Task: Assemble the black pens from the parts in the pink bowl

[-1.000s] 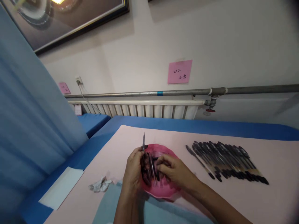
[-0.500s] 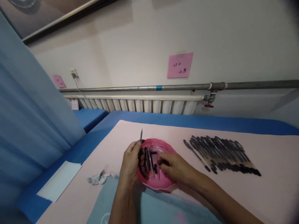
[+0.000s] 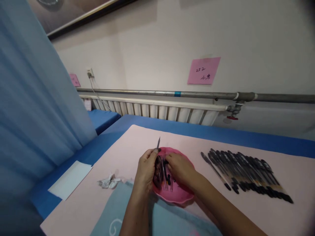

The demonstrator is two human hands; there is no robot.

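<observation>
A pink bowl (image 3: 176, 198) with a wavy rim stands in front of me, holding clear pen tubes and black pen parts (image 3: 164, 173). At its left rim, my left hand (image 3: 147, 165) is closed around a slim pen refill (image 3: 158, 142) whose tip points up. My right hand (image 3: 179, 167) reaches into the bowl from the right, its fingers curled down among the parts; whatever they grip is hidden. Right of the bowl lies a row of capped black pens (image 3: 246, 170), with one pen (image 3: 216, 172) slightly apart at the row's left end.
Crumpled tissue (image 3: 109, 182) and a white sheet of paper (image 3: 70, 180) lie to the left. A teal cloth (image 3: 120, 206) sits under my forearms on the pink table cover (image 3: 137, 137). Behind are a radiator (image 3: 152, 109) and a pipe (image 3: 204, 95); a blue curtain (image 3: 36, 98) hangs at left.
My right hand has moved deeper into the bowl, toward its far side and the dark parts. My left hand still holds the refill upright. The whole view has shifted slightly.
</observation>
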